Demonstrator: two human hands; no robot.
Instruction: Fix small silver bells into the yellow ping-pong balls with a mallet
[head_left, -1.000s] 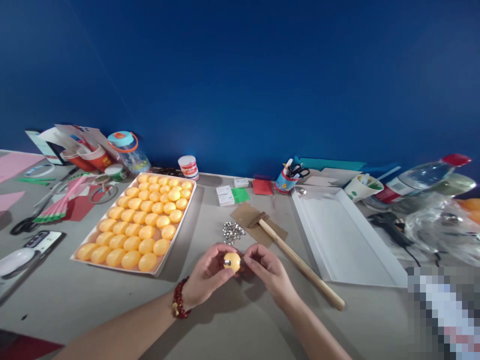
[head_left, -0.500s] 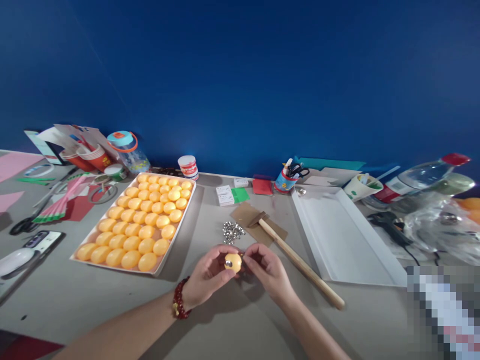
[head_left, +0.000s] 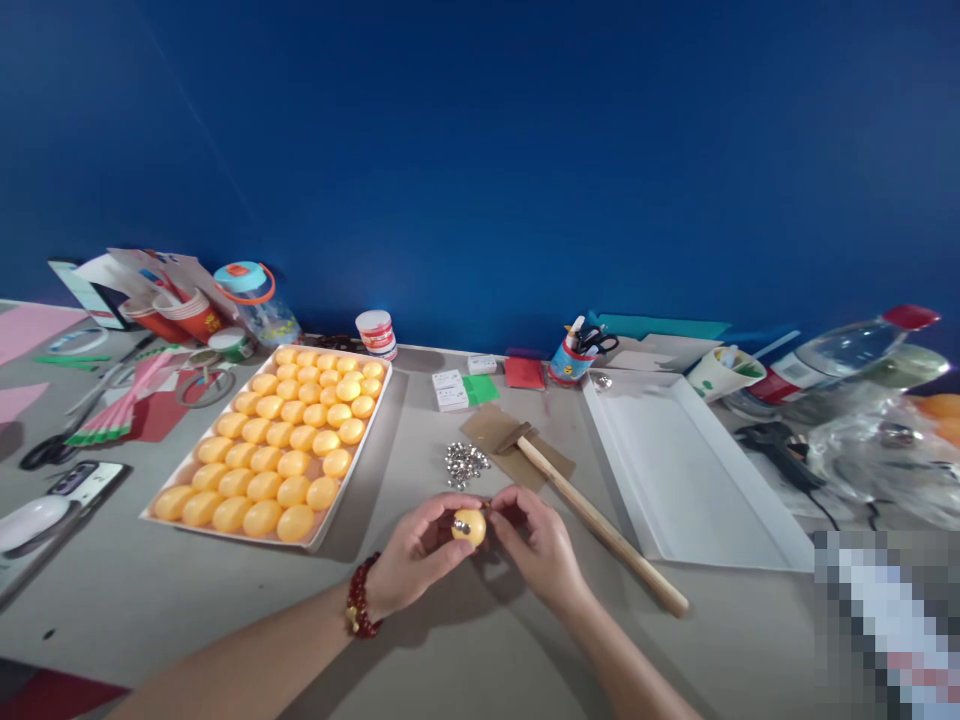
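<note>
My left hand (head_left: 421,545) is closed around a yellow-orange ping-pong ball (head_left: 472,522), thumb in front and fingers behind. Small shiny silver pieces (head_left: 460,527) show against the ball's left side; whether they are fixed to it I cannot tell. Just right of the ball, my right hand (head_left: 534,540) has its thumb and forefinger pinched together near a small dark bit, too small to name. Beyond both hands lies a pile of small silver pieces (head_left: 465,465). A hammer (head_left: 600,525) with a wooden handle rests to the right, its head on a brown sheet (head_left: 487,428).
At left stands a shallow box (head_left: 315,540) of yellow balls. A white tray (head_left: 690,470) sits at right, beside a glue gun (head_left: 776,450) and a plastic bottle (head_left: 840,355). Small white boxes (head_left: 450,391) and a pen cup (head_left: 568,365) are near the blue wall.
The ball has turned slightly and shifted a little right in my left hand, so the silver pieces show differently. My right hand stays pinched beside it, nearly still.
</note>
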